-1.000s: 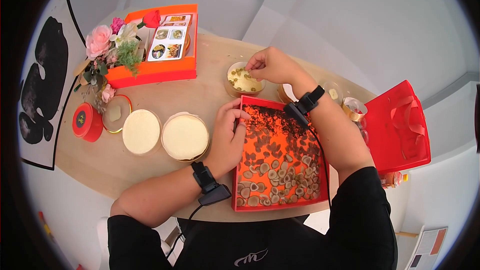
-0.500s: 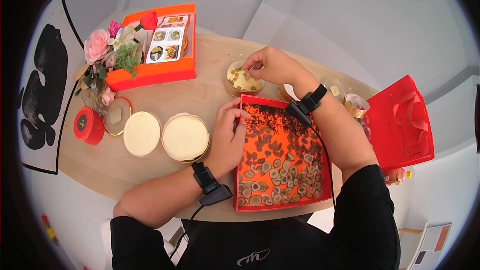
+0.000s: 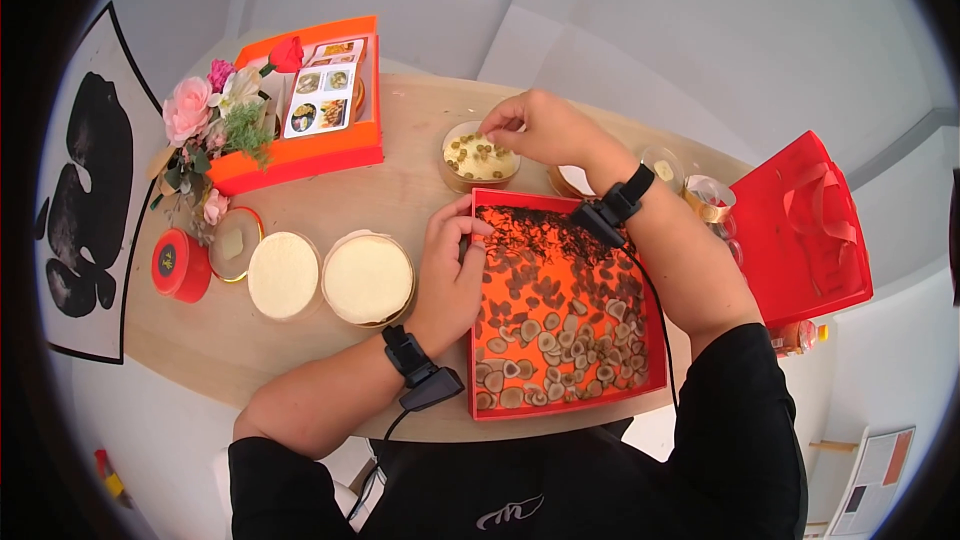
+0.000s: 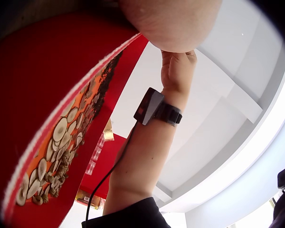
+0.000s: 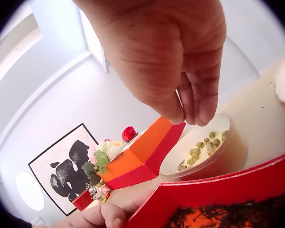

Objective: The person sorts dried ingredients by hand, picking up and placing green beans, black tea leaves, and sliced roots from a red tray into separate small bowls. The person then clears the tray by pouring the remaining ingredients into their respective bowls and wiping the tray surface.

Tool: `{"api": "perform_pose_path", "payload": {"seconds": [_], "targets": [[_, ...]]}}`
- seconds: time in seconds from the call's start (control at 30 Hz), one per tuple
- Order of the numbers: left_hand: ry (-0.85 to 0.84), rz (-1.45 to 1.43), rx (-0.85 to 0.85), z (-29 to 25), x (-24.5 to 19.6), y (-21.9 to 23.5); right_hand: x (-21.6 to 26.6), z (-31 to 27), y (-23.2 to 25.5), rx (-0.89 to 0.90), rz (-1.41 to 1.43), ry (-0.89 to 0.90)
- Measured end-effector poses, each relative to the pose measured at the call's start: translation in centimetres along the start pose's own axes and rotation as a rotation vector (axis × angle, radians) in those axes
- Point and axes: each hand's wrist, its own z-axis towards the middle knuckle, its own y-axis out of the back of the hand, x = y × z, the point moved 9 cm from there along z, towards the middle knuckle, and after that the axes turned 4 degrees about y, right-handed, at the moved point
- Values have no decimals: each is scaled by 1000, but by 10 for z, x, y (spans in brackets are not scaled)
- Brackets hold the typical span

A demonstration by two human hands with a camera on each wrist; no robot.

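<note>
My right hand [image 3: 545, 128] hovers over a round tub [image 3: 480, 178] with a pale yellow filling, fingers pointing down. Small round green pieces [image 5: 195, 153] lie scattered on that filling. In the right wrist view, the thumb and fingertips hang above the tub's rim, and no piece shows between them. My left hand [image 3: 450, 275] grips the upper left edge of a shallow red box [image 3: 658, 340], fingers bent over the rim. Inside the box lie black shreds [image 3: 530, 228], dark flat flakes [image 3: 525, 290] and brown-rimmed, mushroom-like slices [image 3: 560, 345].
Two round tubs with smooth pale tops [image 3: 368, 278] stand left of my left hand. Beyond them are a clear lid [image 3: 236, 245] and a red tin [image 3: 181, 265]. A red-orange box [image 3: 300, 155] with flowers sits at the back left, a red bag [image 3: 805, 230] at the right.
The head view has shifted slightly. My right hand stays over the tub, where more green pieces show on the filling. My left hand keeps its grip on the box edge.
</note>
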Motion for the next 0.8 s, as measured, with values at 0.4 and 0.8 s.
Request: {"api": "perform_pose_path", "payload": {"seconds": [0.4,0.8], "targets": [[95,-69,28,2,18,-1,48,-170,34,-35,-165,-2],[118,15,52,2,17,1,75,-300,-48,247,-76,-156]]}}
